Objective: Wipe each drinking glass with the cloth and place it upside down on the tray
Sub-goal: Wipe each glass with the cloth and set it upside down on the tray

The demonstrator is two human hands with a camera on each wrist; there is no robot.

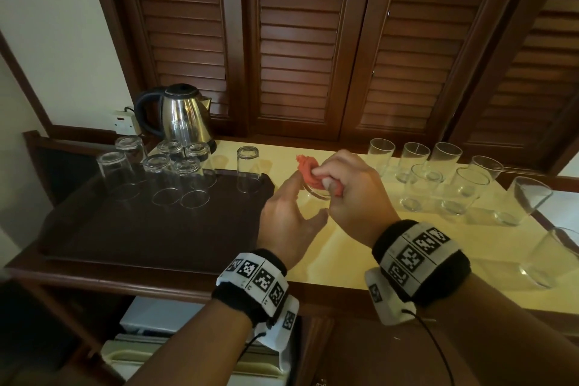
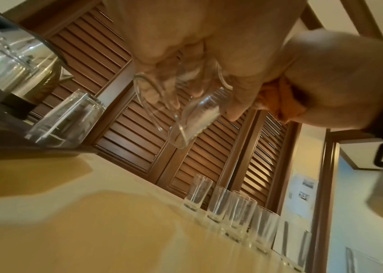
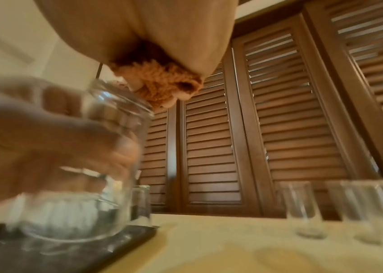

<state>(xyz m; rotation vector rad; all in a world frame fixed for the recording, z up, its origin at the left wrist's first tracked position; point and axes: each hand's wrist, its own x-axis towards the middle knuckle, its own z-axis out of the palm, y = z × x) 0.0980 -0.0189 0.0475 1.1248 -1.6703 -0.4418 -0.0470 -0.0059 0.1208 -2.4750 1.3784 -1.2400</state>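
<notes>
The yellow table [image 1: 341,247] carries a dark tray [image 1: 141,229] at its left end, with seven glasses already upside down toward the tray's back edge, and upright glasses [image 1: 423,188] waiting at the right end. Between them, held above the table, the left hand [image 1: 288,219] wraps the glass [image 1: 313,194] while the right hand [image 1: 351,188] is clamped on the orange cloth [image 1: 308,171] at its rim. Smooth glass could slip while being twisted, or knock its neighbours when turned over. No readable writing; the wristbands show only coded squares.

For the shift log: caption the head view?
Left hand holds glass; right hand wipes it with orange cloth.
</notes>
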